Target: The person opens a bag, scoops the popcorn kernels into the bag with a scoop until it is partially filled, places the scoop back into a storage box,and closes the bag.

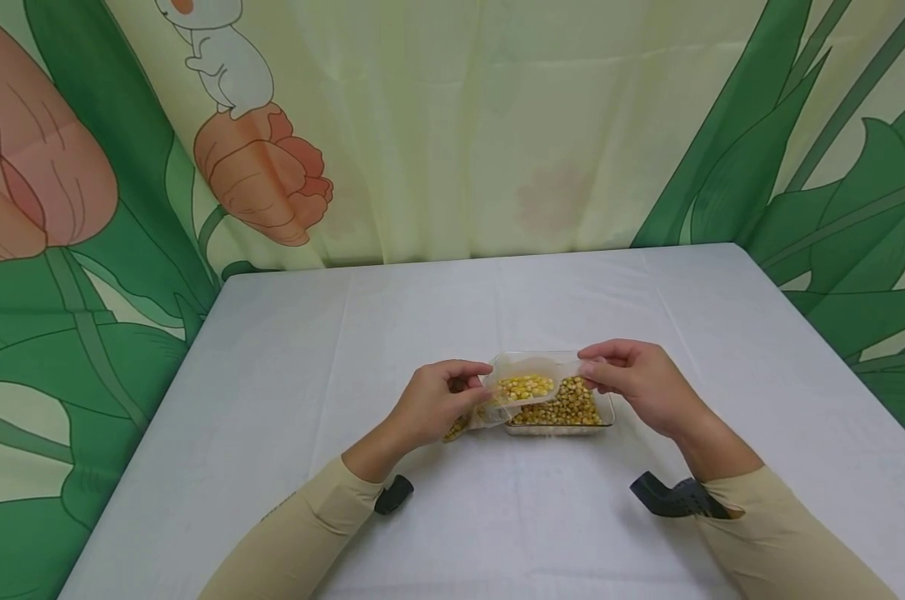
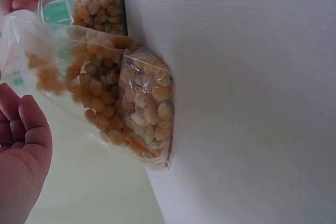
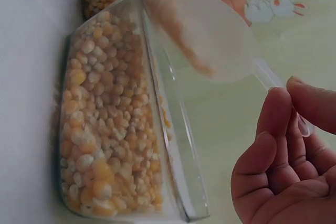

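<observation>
Note tan sleeves (image 1: 295, 533) at the lower left and lower right of the head view. Note black mounts (image 1: 394, 494) beside both wrists. With the left hand (image 1: 437, 400), just below frame center, pinches the clear bag (image 2: 147, 108) near its upper end. With the right hand (image 1: 651, 387), right of center, pinches the scoop (image 3: 220, 45) by its handle between thumb and forefinger. Holds the scoop, with yellow kernels (image 1: 527, 386) in its translucent bowl, at the bag's upper end, overlapping the left part of the container (image 1: 561, 430) in the head view. Locate the bag low in the frame, resting on the table just left of the container, with kernels inside. Locate the container right of center in the lower half: clear, rectangular, loaded with kernels. Note the white-covered table (image 1: 422, 317) across the lower and middle frame. Behind, across the upper frame, note a pale yellow curtain (image 1: 437, 125), printed with green leaves (image 1: 745, 167) at both sides and, upper left, a white rabbit (image 1: 235, 67) on an orange flower (image 1: 261, 175).
</observation>
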The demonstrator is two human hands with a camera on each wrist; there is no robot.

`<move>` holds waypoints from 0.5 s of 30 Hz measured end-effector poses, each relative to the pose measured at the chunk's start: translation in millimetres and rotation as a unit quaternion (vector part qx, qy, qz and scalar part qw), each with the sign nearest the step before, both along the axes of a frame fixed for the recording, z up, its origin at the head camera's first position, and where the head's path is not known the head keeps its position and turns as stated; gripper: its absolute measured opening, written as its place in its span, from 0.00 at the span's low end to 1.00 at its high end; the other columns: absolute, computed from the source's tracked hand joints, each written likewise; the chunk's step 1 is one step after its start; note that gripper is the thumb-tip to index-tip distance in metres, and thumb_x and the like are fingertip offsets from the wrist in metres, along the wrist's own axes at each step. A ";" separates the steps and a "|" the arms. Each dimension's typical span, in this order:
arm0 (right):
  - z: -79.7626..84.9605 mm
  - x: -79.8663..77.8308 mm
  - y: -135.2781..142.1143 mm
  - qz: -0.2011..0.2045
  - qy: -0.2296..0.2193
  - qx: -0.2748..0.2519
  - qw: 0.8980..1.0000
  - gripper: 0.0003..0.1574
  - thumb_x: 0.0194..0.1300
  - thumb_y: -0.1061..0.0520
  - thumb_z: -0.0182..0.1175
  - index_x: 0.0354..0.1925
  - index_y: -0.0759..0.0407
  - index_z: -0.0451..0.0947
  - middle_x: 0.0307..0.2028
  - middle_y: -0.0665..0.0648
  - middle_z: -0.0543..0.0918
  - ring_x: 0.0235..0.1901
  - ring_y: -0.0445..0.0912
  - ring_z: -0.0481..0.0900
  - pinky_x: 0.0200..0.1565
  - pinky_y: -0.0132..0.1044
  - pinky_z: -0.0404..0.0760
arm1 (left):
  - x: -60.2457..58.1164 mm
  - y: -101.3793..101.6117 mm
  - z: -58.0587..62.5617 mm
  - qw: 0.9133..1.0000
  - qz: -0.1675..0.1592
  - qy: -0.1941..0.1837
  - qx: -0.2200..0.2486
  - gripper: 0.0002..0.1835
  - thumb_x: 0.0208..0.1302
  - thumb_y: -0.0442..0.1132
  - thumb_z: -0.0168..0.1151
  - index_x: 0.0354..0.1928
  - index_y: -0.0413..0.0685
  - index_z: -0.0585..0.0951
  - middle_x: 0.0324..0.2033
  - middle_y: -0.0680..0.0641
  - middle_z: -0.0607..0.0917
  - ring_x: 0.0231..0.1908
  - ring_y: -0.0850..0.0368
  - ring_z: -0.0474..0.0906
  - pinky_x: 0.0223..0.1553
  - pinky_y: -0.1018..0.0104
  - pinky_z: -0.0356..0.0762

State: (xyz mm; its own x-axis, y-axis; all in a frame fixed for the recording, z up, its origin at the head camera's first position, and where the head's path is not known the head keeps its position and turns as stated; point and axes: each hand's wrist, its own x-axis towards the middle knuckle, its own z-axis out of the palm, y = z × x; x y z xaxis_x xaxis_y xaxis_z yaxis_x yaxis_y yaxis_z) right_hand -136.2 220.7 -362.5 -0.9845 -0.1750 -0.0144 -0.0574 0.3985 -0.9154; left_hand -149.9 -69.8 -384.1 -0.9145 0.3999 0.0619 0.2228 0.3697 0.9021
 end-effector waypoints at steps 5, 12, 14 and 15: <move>6.0 -1.4 -5.1 0.003 0.001 0.005 1.000 0.21 0.71 0.57 0.62 0.53 0.73 0.78 0.38 0.69 0.84 0.37 0.52 0.81 0.41 0.34 0.81 | -0.3 0.0 1.4 1.000 0.001 0.000 -0.003 0.15 0.62 0.34 0.71 0.51 0.40 0.85 0.31 0.53 0.81 0.32 0.59 0.77 0.34 0.71 0.77; 10.9 -1.9 -9.1 0.007 0.009 -0.001 1.000 0.19 0.70 0.59 0.64 0.51 0.73 0.79 0.36 0.69 0.84 0.35 0.48 0.81 0.40 0.36 0.81 | -1.7 -0.5 1.7 1.000 0.000 0.008 0.000 0.14 0.63 0.32 0.70 0.50 0.39 0.85 0.31 0.53 0.82 0.32 0.59 0.77 0.34 0.71 0.77; 12.2 -1.5 -10.0 0.007 0.011 -0.001 1.000 0.18 0.69 0.59 0.64 0.50 0.73 0.79 0.35 0.68 0.84 0.35 0.49 0.81 0.41 0.37 0.81 | -2.0 -0.8 1.5 1.000 0.000 0.010 0.000 0.14 0.63 0.33 0.70 0.50 0.40 0.86 0.32 0.53 0.82 0.32 0.60 0.77 0.34 0.71 0.77; 12.7 -1.2 -10.5 0.008 0.012 0.000 1.000 0.18 0.69 0.59 0.64 0.50 0.73 0.80 0.35 0.68 0.84 0.35 0.49 0.81 0.41 0.38 0.81 | -1.8 -1.0 1.7 1.000 -0.001 0.012 0.001 0.13 0.64 0.33 0.70 0.50 0.40 0.86 0.32 0.53 0.82 0.32 0.59 0.77 0.34 0.71 0.77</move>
